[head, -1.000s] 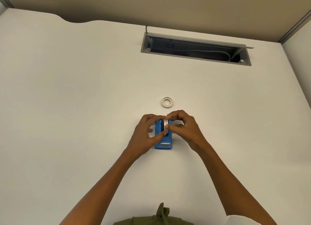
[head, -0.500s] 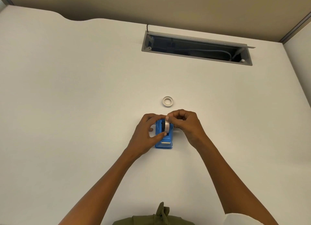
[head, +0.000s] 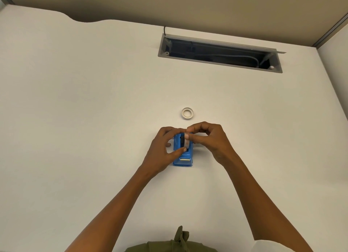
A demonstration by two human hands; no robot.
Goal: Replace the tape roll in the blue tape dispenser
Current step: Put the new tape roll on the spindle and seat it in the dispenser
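Note:
The blue tape dispenser lies on the white table, its metal cutter toward me. My left hand grips its left side, thumb on the top. My right hand pinches a whitish tape roll standing on edge in the dispenser's slot beside a black hub; fingers hide most of the roll. A second white ring-shaped roll lies flat on the table just beyond the hands.
An open grey cable tray with cables is sunk into the table at the back. A partition wall runs behind and to the right. Olive fabric shows at the near edge.
My right hand has shifted slightly right and lowered the roll deeper into the dispenser slot. My left hand keeps its hold on the dispenser.

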